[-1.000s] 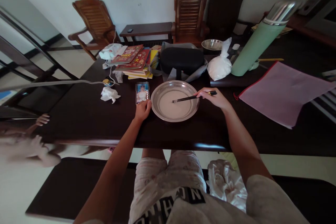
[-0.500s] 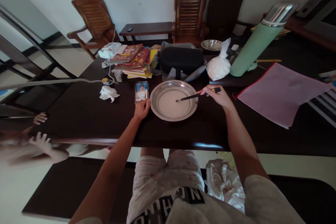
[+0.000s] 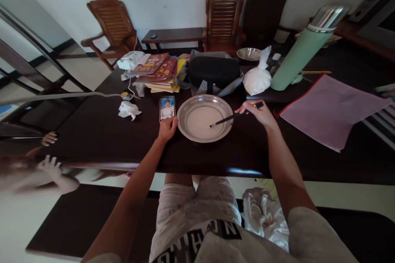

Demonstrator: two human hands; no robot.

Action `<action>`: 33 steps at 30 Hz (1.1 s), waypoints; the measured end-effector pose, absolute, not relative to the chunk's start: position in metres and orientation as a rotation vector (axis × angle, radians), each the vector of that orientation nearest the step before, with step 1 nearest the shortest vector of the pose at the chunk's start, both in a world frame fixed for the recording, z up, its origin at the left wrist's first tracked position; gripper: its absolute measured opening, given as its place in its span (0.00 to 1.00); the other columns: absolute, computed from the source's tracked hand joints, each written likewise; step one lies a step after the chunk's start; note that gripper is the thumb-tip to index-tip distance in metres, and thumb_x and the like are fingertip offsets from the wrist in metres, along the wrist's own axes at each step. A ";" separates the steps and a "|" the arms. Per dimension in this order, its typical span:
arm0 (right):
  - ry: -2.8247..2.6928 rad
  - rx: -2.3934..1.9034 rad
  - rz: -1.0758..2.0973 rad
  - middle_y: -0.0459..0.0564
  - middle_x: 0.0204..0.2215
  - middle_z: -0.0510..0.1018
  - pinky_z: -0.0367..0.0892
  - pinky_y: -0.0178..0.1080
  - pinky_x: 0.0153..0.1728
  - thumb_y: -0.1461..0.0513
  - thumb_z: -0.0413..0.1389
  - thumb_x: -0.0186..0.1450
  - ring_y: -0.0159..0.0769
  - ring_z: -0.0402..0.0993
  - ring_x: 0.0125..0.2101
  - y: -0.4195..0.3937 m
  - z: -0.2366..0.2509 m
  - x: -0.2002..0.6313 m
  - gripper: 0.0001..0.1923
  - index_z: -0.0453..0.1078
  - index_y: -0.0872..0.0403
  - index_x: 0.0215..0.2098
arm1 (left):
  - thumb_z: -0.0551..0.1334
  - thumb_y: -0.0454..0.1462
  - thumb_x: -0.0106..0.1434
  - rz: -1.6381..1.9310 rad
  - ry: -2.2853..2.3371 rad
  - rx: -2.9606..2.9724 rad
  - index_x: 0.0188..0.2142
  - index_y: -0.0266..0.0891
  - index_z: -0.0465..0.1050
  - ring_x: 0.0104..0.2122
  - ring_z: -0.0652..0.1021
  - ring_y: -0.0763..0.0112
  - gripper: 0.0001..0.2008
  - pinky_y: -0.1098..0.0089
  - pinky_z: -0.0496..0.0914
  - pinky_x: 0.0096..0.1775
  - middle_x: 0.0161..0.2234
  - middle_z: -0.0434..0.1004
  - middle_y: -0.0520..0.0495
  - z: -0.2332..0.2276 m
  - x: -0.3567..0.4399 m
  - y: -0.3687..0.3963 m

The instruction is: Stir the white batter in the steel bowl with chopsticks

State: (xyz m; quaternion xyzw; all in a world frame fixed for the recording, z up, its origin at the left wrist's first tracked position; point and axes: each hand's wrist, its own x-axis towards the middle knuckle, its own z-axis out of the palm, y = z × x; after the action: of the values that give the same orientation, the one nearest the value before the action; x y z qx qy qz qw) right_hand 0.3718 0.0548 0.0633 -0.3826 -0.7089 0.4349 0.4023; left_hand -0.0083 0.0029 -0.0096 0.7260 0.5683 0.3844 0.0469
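Observation:
A wide metal bowl (image 3: 182,125) with whitish, cloudy contents stands on the dark table in front of me. My right hand (image 3: 254,111) is closed around black chopsticks (image 3: 226,118) with gold bands near the top. They slant over the bowl's right rim, and their tips are in or at the surface of the pale contents. At the bowl's left side, my left hand (image 3: 167,128) has its fingers curled, the thumb close to the rim. Just beyond it is a phone (image 3: 167,111) with a lit screen, its lower end overlapped by the fingers. Whether they grip anything is hidden.
Behind the bowl are a black case (image 3: 213,70), a knotted bag of white powder (image 3: 257,81) and stacked books (image 3: 157,70). A green thermos (image 3: 300,57) and pink mesh bag (image 3: 327,111) lie rightward. Crumpled tissue (image 3: 128,109) lies left, near another person's hand (image 3: 50,167).
The chopstick tips have shifted slightly right and toward me within the bowl, and my right hand has moved a little right. My left hand stays beside the bowl.

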 end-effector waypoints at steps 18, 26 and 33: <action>-1.928 -0.876 1.208 0.50 0.38 0.85 0.70 0.41 0.40 0.45 0.58 0.64 0.41 0.80 0.42 0.053 0.056 0.358 0.18 0.80 0.49 0.32 | 0.48 0.47 0.69 1.182 1.713 2.223 0.21 0.41 0.56 0.20 0.64 0.73 0.22 0.68 0.58 0.27 0.17 0.60 0.51 -0.010 -0.010 0.003; -1.796 -0.980 1.104 0.50 0.31 0.85 0.68 0.39 0.34 0.44 0.57 0.65 0.41 0.81 0.37 0.054 0.061 0.369 0.21 0.78 0.50 0.26 | 0.47 0.49 0.69 1.165 1.699 2.217 0.20 0.41 0.55 0.19 0.62 0.74 0.23 0.69 0.56 0.26 0.16 0.58 0.52 -0.009 -0.009 0.003; -1.870 -0.924 1.087 0.49 0.38 0.85 0.69 0.42 0.40 0.45 0.58 0.65 0.41 0.79 0.41 0.055 0.059 0.364 0.18 0.79 0.48 0.30 | 0.48 0.47 0.69 1.187 1.700 2.226 0.20 0.40 0.56 0.20 0.63 0.74 0.22 0.69 0.57 0.27 0.17 0.60 0.52 -0.011 -0.010 0.003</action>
State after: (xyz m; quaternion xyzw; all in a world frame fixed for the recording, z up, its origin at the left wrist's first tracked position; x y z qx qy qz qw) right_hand 0.3642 0.0551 0.0591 -0.3626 -0.7339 0.4266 0.3845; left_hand -0.0099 0.0028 -0.0106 0.7307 0.5583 0.3897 0.0497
